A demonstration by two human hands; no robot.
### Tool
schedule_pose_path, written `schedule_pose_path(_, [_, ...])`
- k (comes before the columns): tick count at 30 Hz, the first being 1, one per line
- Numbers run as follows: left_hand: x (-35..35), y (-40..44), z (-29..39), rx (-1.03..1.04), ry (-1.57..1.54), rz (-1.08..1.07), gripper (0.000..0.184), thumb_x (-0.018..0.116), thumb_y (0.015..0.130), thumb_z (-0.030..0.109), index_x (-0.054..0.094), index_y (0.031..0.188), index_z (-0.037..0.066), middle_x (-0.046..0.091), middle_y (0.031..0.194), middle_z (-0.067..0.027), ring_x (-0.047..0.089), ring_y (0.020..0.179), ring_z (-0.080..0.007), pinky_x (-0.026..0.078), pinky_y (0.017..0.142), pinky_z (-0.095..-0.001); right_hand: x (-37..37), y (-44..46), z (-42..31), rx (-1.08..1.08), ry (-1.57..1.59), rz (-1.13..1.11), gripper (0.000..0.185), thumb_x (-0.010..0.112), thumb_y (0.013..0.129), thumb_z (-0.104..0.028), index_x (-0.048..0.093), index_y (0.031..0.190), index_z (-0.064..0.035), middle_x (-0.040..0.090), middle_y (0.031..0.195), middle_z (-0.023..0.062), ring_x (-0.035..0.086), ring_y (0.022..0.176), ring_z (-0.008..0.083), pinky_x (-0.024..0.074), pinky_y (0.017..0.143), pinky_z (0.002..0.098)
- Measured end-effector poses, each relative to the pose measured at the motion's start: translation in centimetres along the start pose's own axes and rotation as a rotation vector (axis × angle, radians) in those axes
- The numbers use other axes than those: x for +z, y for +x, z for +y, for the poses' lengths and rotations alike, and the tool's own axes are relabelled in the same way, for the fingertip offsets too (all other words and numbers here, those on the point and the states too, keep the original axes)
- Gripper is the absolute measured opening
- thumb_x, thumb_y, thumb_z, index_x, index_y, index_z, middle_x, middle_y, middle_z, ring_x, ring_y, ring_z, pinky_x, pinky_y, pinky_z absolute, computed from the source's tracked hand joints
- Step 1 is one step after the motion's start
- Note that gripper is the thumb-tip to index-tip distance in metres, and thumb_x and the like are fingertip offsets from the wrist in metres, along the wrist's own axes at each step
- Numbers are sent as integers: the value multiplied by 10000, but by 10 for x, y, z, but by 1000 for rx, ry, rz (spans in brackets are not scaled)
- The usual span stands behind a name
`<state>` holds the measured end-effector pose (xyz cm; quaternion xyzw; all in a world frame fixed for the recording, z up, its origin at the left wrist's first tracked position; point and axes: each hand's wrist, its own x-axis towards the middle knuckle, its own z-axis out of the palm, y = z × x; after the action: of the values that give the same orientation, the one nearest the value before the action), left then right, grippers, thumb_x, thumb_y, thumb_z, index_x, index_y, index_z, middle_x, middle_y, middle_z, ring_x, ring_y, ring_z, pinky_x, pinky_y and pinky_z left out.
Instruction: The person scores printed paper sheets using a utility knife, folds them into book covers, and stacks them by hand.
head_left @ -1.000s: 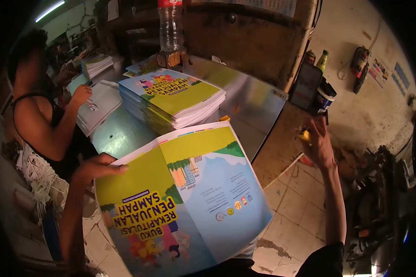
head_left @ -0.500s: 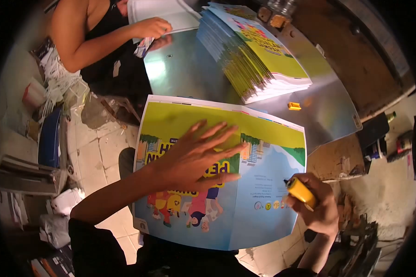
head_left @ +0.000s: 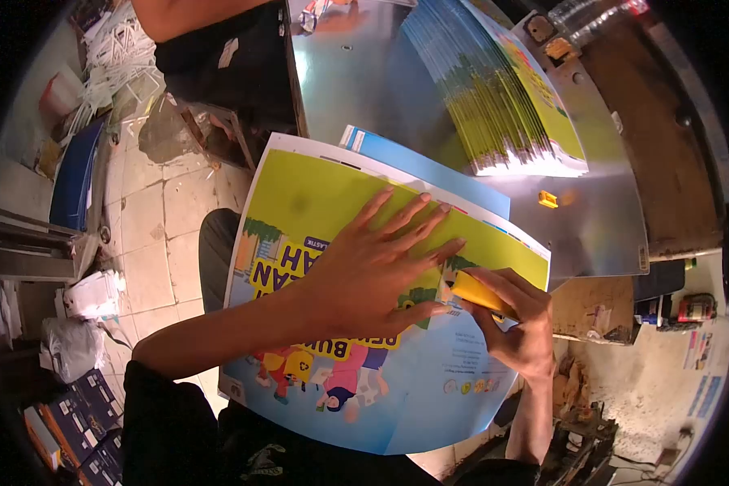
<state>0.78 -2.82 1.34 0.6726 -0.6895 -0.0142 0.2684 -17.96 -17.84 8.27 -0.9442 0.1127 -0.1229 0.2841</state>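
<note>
A printed cover sheet, green and blue with upside-down lettering, lies spread over my lap. My left hand rests flat on its middle with fingers spread. Beside its fingertips, my right hand grips a yellow tool, whose front end is at the sheet near the centre fold. What the tool's tip touches is hidden. Behind the sheet's far edge a blue sheet shows.
On the metal table stands a tall stack of the same booklets, with a small yellow object near it. Another person's arm is at the top left. A plastic bottle lies at the top right.
My right hand has brought the yellow tool in from the sheet's right side to the fold, next to my left fingers. The view has shifted, and the blue sheet has come into sight.
</note>
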Motion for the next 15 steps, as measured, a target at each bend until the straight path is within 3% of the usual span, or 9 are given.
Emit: schedule_pose_path(15, [8,-1,-3,-62,-147,13,733,584,927,587,445,1524,184,345,1610,-162,265,1517,-359,95,1258,-573,-1,16,7,-26,-62,-142,440,765,736,92,709,1163,4,725,985,158,721,865,288,560,755,359])
